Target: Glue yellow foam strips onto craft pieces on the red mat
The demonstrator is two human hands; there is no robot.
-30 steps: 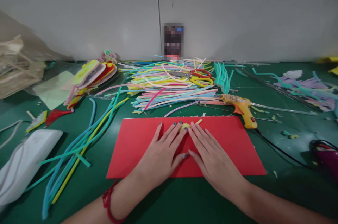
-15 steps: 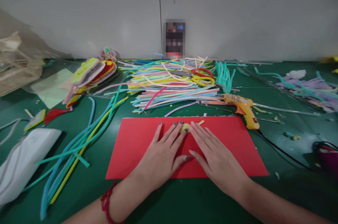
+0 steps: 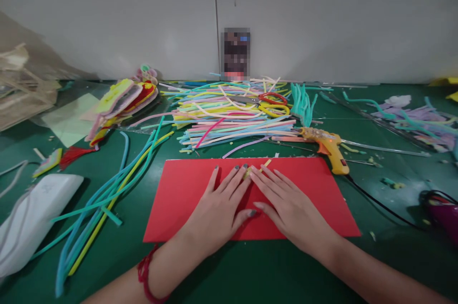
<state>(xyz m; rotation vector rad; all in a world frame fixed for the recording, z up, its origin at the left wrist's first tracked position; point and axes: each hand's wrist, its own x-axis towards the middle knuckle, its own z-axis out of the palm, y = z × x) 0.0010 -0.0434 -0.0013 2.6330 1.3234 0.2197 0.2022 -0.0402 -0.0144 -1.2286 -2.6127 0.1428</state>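
Observation:
A red rectangular sheet (image 3: 186, 189) lies on the green tabletop before me. My left hand (image 3: 223, 206) rests flat on it, fingers stretched out and a red cord bracelet round the wrist. Beside it my right hand (image 3: 291, 204) lies flat too, its fingertips touching or overlapping those of the left. Under the meeting fingertips is a small yellow piece (image 3: 247, 173), mostly covered, so its shape cannot be made out. A short yellow strip (image 3: 266, 164) pokes out beyond the right fingers.
Behind the sheet lie many pastel pipe cleaners (image 3: 232, 130) with scissors (image 3: 274, 103) on top. A yellow hot glue gun (image 3: 327, 146) sits at right, its cable trailing. Loose pipe cleaners (image 3: 107, 204), a white device (image 3: 39, 218) and a tasselled craft piece (image 3: 121, 103) are at left.
My right hand has slid slightly left, over the small yellow piece and against the left fingertips. Less of the yellow piece shows. The left hand stays almost in place.

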